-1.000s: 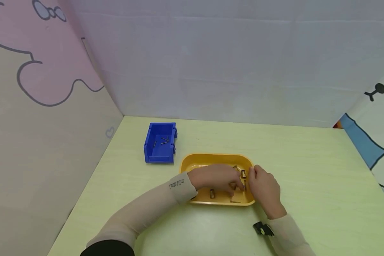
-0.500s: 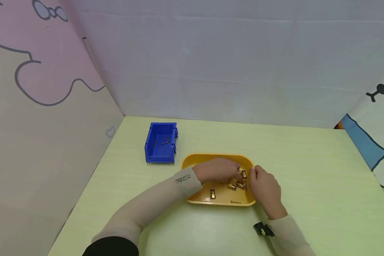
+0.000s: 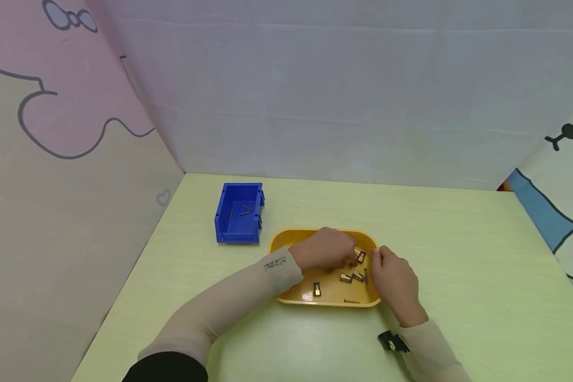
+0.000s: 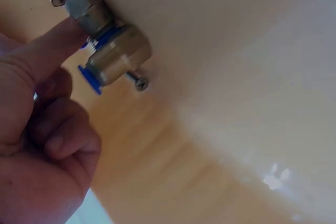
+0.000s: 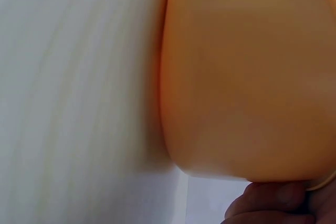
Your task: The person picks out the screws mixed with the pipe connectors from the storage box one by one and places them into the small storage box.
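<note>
My left hand (image 3: 326,248) is inside the yellow tray (image 3: 324,304), at its far side. In the left wrist view its index finger (image 4: 52,48) is straight and touches a metal push-in fitting (image 4: 90,11) with a blue collar; the other fingers are curled, with nothing visible in them. A second such fitting (image 4: 123,56) leans against the first, and a screw (image 4: 139,81) pokes out beside it. My right hand (image 3: 395,284) grips the tray's right rim, its fingers (image 5: 268,200) against the outer wall.
Several brass fittings (image 3: 317,289) and a screw (image 3: 352,301) lie in the tray. A blue bin (image 3: 239,237) with several screws (image 3: 245,213) stands at the back left of the table (image 3: 458,254). White walls enclose the back and left.
My left hand has drawn back toward the tray's far side, uncovering fittings that it partly hid. A fitting near the right end has shifted and tilted. My right hand stays on the rim.
</note>
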Motion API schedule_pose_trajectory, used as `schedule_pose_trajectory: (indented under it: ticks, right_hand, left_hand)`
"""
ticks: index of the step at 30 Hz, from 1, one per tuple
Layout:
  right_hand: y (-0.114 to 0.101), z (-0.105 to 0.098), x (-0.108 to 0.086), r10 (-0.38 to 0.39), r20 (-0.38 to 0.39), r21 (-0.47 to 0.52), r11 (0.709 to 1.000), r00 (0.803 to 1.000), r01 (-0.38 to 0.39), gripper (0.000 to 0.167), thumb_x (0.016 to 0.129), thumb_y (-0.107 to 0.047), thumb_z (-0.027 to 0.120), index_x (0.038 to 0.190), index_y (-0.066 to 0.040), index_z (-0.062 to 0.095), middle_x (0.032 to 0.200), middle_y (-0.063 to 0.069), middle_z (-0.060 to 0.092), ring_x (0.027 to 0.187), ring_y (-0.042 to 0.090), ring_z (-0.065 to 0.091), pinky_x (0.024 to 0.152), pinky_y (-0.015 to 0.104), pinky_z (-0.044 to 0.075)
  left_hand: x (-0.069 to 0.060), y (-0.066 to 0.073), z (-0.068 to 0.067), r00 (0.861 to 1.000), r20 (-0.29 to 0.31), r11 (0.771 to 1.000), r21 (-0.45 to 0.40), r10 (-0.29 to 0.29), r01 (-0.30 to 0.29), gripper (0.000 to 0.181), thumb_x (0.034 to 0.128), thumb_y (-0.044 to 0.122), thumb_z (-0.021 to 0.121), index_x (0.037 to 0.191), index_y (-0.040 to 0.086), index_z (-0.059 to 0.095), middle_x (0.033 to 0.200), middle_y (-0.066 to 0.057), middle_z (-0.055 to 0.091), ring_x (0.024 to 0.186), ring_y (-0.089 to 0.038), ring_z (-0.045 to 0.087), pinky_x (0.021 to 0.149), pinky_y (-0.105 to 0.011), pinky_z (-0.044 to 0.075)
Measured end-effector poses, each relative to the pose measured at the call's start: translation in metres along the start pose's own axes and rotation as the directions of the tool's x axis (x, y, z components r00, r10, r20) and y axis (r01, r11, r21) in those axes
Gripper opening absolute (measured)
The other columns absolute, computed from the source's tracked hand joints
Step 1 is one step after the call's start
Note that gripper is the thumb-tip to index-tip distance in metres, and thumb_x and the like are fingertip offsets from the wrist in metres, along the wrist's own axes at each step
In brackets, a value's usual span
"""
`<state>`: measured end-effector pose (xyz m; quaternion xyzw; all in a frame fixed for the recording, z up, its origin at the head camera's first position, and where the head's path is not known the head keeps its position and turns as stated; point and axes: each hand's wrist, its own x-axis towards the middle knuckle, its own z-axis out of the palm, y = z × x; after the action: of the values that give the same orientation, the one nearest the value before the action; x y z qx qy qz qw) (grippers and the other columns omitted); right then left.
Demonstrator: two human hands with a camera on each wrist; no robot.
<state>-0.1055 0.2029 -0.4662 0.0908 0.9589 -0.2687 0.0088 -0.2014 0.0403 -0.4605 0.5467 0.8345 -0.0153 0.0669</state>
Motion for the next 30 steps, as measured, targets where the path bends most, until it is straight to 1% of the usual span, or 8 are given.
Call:
schedule_pose_trajectory:
  ticks: [6, 10, 13, 18, 22, 24, 28, 30]
  right_hand:
    - [0.0, 0.0, -0.001, -0.01, -0.011, 0.004, 1.0, 1.0, 0.01, 0.042, 0.107, -0.034, 0.032, 0.076, -0.009, 0.044, 0.06, 0.006, 0.04, 0.048, 0.021, 0.041, 0.045, 0.032, 0.03]
    - [0.0, 0.0, -0.001, -0.01, -0.007, 0.006, 1.0, 1.0, 0.01, 0.042, 0.107, -0.035, 0.032, 0.076, -0.009, 0.044, 0.06, 0.006, 0.04, 0.048, 0.021, 0.041, 0.045, 0.032, 0.03]
    - [0.0, 0.001, -0.001, -0.007, -0.007, 0.003, 1.0, 1.0, 0.007, 0.042, 0.107, -0.035, 0.032, 0.077, -0.009, 0.044, 0.061, 0.006, 0.04, 0.048, 0.021, 0.041, 0.045, 0.032, 0.03]
    - [0.001, 0.003, 0.0, -0.004, -0.012, -0.004, 1.0, 1.0, 0.004, 0.041, 0.107, -0.034, 0.033, 0.077, -0.009, 0.044, 0.06, 0.006, 0.04, 0.048, 0.021, 0.041, 0.045, 0.032, 0.031]
    - [0.001, 0.003, -0.001, -0.002, -0.013, -0.005, 1.0, 1.0, 0.002, 0.041, 0.107, -0.034, 0.034, 0.077, -0.009, 0.045, 0.06, 0.006, 0.04, 0.048, 0.021, 0.042, 0.045, 0.032, 0.031]
    - [0.001, 0.003, -0.001, -0.001, -0.015, -0.007, 1.0, 1.0, 0.001, 0.04, 0.107, -0.033, 0.034, 0.077, -0.009, 0.045, 0.06, 0.006, 0.041, 0.049, 0.021, 0.042, 0.045, 0.032, 0.031]
    - [0.0, 0.002, 0.0, 0.002, -0.016, -0.013, 1.0, 1.0, -0.003, 0.039, 0.107, -0.032, 0.035, 0.078, -0.009, 0.046, 0.06, 0.006, 0.041, 0.049, 0.021, 0.043, 0.045, 0.032, 0.03]
    - [0.0, 0.002, 0.0, 0.003, -0.013, -0.016, 1.0, 1.0, -0.004, 0.039, 0.107, -0.032, 0.035, 0.078, -0.009, 0.046, 0.061, 0.007, 0.041, 0.049, 0.022, 0.043, 0.045, 0.032, 0.031]
  left_hand:
    - [0.001, -0.002, 0.002, 0.997, -0.066, 0.998, -0.04, -0.051, 0.048, 0.029, 0.092, 0.012, 0.064, 0.067, 0.027, 0.061, 0.069, 0.009, 0.047, 0.058, -0.007, 0.036, 0.052, -0.019, 0.031]
    - [0.002, -0.002, 0.001, 0.996, -0.065, 0.997, -0.053, -0.059, 0.055, 0.038, 0.0886, 0.007, 0.061, 0.059, 0.024, 0.045, 0.06, 0.005, 0.03, 0.053, -0.008, 0.025, 0.049, -0.021, 0.025]
    - [0.002, -0.002, -0.001, 0.997, -0.047, 0.997, -0.056, -0.064, 0.061, 0.041, 0.0885, 0.008, 0.061, 0.056, 0.023, 0.041, 0.058, 0.005, 0.025, 0.051, -0.009, 0.024, 0.048, -0.021, 0.023]
    - [-0.001, 0.0, -0.007, 0.997, -0.015, 0.996, -0.053, -0.075, 0.075, 0.039, 0.088, 0.009, 0.061, 0.056, 0.023, 0.044, 0.056, 0.005, 0.029, 0.05, -0.009, 0.024, 0.048, -0.023, 0.022]
    - [-0.004, 0.001, -0.012, 0.996, -0.015, 0.993, -0.076, -0.091, 0.09, 0.038, 0.0885, 0.009, 0.06, 0.056, 0.024, 0.047, 0.056, 0.005, 0.028, 0.05, -0.009, 0.022, 0.047, -0.024, 0.02]
    - [-0.007, 0.002, -0.018, 0.994, -0.021, 0.991, -0.084, -0.106, 0.104, 0.036, 0.0902, 0.011, 0.06, 0.058, 0.025, 0.053, 0.056, 0.006, 0.033, 0.051, -0.009, 0.025, 0.048, -0.025, 0.021]
    - [-0.019, 0.001, -0.038, 0.99, -0.051, 0.989, -0.078, -0.13, 0.126, 0.024, 0.0946, 0.023, 0.066, 0.072, 0.031, 0.071, 0.071, 0.013, 0.055, 0.059, -0.003, 0.042, 0.051, -0.02, 0.035]
    - [-0.026, 0.0, -0.048, 0.986, -0.072, 0.987, -0.071, -0.151, 0.146, 0.013, 0.0939, 0.03, 0.07, 0.084, 0.032, 0.077, 0.082, 0.015, 0.06, 0.067, -0.002, 0.05, 0.056, -0.02, 0.041]
